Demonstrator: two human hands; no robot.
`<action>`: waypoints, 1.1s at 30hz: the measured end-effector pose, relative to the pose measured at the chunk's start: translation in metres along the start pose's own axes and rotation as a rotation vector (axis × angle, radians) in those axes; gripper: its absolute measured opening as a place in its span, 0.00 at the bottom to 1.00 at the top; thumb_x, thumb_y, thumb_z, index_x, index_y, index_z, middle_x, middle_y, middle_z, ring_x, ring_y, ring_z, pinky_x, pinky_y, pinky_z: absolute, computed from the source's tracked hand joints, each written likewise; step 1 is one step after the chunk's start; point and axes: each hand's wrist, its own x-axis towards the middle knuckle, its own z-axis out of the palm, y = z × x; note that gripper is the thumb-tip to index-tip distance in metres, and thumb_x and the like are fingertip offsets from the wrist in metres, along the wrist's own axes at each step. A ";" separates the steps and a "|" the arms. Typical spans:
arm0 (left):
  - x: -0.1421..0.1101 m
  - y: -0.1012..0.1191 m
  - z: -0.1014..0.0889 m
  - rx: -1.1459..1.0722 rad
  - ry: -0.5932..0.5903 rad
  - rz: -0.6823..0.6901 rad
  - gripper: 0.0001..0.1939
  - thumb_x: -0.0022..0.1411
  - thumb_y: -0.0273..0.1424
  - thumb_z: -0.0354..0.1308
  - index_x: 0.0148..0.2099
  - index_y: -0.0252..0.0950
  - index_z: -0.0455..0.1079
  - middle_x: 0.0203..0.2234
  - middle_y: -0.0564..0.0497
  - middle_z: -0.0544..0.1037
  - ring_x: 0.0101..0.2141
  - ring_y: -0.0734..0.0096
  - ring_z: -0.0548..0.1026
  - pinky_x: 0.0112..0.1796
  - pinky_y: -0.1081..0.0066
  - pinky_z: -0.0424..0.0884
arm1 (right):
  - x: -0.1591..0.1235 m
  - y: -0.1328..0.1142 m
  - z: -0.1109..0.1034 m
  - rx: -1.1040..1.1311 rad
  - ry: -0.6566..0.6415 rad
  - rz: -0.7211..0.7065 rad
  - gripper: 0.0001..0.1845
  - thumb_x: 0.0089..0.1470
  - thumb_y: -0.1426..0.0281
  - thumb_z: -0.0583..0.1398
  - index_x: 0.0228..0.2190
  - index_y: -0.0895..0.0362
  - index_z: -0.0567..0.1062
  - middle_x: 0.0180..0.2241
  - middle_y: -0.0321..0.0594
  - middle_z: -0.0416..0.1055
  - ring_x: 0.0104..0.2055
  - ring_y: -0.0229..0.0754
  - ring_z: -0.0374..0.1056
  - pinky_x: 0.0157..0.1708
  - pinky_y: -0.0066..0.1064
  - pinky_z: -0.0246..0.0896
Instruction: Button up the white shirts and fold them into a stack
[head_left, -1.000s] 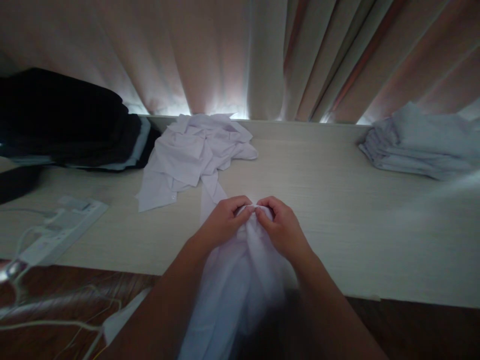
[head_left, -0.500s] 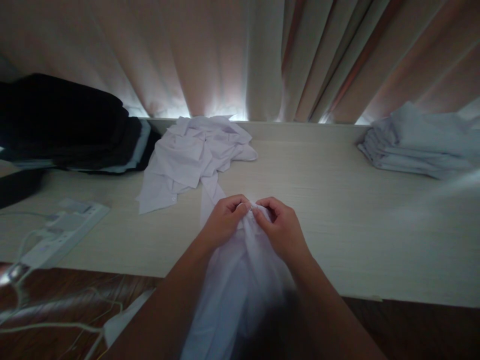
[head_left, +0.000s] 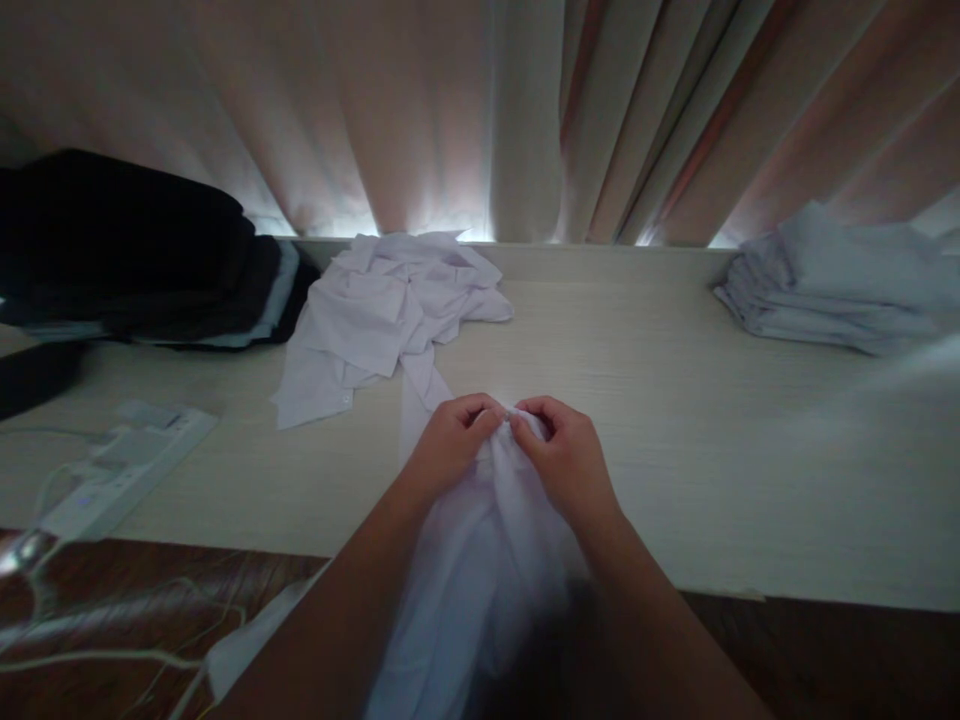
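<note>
A white shirt [head_left: 457,590] hangs from my two hands over the table's near edge and down towards my lap. My left hand [head_left: 457,440] pinches its upper edge between thumb and fingers. Close by on the right, my right hand [head_left: 566,450] pinches the same edge, the two thumbs almost meeting at what looks like a small button. The fingertips hide most of that spot. Just beyond my hands lies a loose heap of white shirts [head_left: 390,310], with a strip of cloth trailing towards my left hand.
The pale table [head_left: 675,420] runs along a curtain [head_left: 427,120]. Folded white garments [head_left: 832,285] are stacked at the right, and dark folded clothes [head_left: 135,250] at the left. A power strip [head_left: 127,470] with cables sits at the front left. White cables [head_left: 105,655] hang below.
My hands have shifted very slightly to the right and drawn a little closer at the pinched edge. The hold on the shirt stays the same.
</note>
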 end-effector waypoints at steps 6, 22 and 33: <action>0.000 -0.002 -0.001 0.089 0.032 0.056 0.12 0.64 0.34 0.55 0.31 0.34 0.75 0.25 0.55 0.75 0.29 0.73 0.70 0.31 0.76 0.63 | -0.004 -0.005 0.000 -0.142 0.042 -0.075 0.07 0.53 0.71 0.61 0.33 0.58 0.80 0.33 0.40 0.78 0.34 0.41 0.71 0.37 0.31 0.61; 0.001 0.000 -0.010 0.077 -0.043 0.040 0.14 0.63 0.33 0.54 0.26 0.34 0.68 0.21 0.57 0.68 0.26 0.75 0.64 0.29 0.76 0.61 | -0.005 -0.004 0.003 -0.093 0.022 -0.139 0.05 0.54 0.73 0.61 0.31 0.58 0.79 0.31 0.39 0.76 0.34 0.40 0.69 0.36 0.30 0.59; 0.000 -0.002 -0.009 0.066 -0.060 -0.091 0.17 0.62 0.41 0.55 0.27 0.35 0.69 0.24 0.55 0.71 0.30 0.71 0.67 0.31 0.74 0.63 | -0.006 -0.001 0.009 -0.222 0.022 -0.181 0.07 0.55 0.76 0.59 0.31 0.59 0.78 0.31 0.40 0.74 0.34 0.41 0.68 0.37 0.32 0.59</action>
